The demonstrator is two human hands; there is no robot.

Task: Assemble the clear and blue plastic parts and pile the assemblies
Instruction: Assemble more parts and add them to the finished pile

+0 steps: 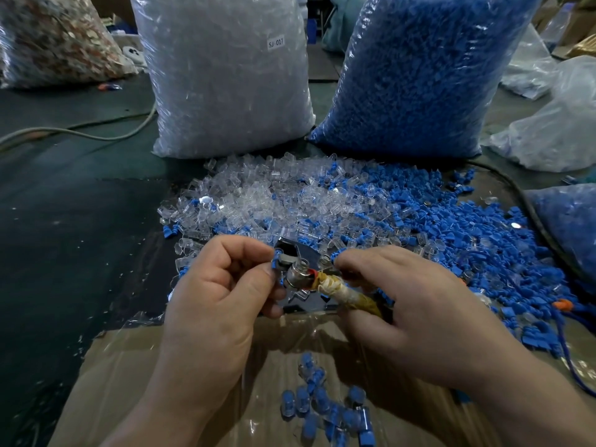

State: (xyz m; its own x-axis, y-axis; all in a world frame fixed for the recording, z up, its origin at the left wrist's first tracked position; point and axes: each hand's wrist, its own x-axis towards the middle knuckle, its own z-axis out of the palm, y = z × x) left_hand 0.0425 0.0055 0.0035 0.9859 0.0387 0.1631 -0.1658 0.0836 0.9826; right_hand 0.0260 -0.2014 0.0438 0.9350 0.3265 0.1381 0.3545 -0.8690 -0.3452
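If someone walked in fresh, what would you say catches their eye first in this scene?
Probably the two big upright sacks at the back: the bag of clear parts on the left and the bag of blue parts on the right. In front of them spreads a loose heap of clear and blue pieces. Nearest, the left hand and right hand work a small metal tool above a few finished assemblies.
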